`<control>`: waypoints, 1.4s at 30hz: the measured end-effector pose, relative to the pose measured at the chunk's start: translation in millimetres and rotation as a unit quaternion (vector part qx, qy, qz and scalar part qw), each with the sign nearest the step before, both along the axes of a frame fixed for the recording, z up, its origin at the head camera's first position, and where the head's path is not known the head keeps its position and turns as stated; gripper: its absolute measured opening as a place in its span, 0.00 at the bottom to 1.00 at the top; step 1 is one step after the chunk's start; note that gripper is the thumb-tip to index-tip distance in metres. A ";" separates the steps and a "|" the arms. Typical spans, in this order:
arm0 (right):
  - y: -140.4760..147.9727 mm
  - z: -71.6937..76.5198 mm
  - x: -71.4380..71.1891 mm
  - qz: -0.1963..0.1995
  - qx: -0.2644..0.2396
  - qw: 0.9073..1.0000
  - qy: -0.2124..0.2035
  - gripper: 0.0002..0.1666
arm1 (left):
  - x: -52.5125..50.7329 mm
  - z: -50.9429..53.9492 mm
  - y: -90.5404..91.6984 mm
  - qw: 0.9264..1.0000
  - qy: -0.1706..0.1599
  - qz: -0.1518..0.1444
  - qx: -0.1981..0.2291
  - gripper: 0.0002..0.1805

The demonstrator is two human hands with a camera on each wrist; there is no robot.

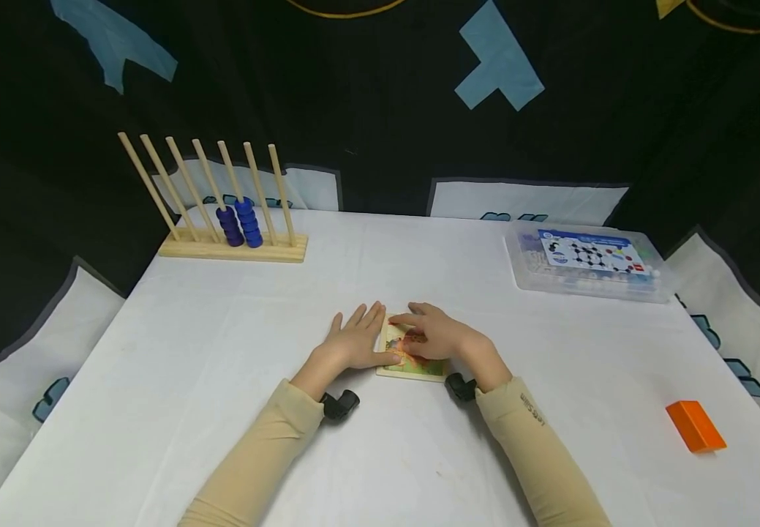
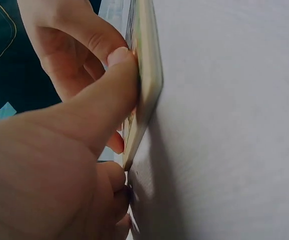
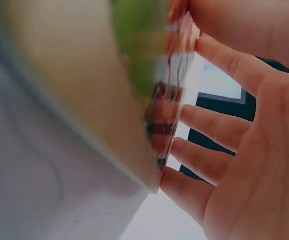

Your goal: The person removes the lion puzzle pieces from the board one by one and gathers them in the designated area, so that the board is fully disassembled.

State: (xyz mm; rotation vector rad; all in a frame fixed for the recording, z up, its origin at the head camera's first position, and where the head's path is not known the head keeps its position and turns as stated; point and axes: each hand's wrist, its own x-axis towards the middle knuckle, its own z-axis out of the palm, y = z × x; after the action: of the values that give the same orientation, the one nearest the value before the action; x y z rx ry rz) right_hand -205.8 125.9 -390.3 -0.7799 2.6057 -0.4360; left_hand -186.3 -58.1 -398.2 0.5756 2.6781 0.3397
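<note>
lying in front of the bead rack (image 1: 231,251) and to its right, the picture board (image 1: 414,369) is touched by the straight-fingered left hand (image 1: 355,345) and the loose-fingered right hand (image 1: 444,335).

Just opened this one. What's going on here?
A person has both hands on a small picture board lying on the white table. The left hand rests its thumb on the picture, its fingers spread along the left side; the right hand touches the picture with its fingertips. Farther back stand a rod stand with blue rings on two rods and a clear plastic case; an orange block lies off to the right.
</note>
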 end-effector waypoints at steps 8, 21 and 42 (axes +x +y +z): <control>-2.9 1.6 4.0 -0.013 -0.025 0.999 0.019 0.32 | -0.8 0.8 3.1 1.000 0.006 -0.004 -0.006 0.52; -5.0 1.6 -1.7 -0.018 0.009 0.999 0.032 0.32 | -3.5 0.3 3.8 1.000 0.003 -0.005 -0.006 0.52; -8.7 -0.9 -17.8 -0.005 -0.001 1.000 0.006 0.29 | 1.1 1.5 3.3 1.000 0.015 0.001 -0.018 0.52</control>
State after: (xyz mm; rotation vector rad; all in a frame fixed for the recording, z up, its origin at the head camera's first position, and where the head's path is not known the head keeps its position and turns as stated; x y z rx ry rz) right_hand -223.6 117.2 -391.2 -0.7727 2.6207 -0.4385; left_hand -185.2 -54.9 -396.8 0.5726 2.7078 0.2855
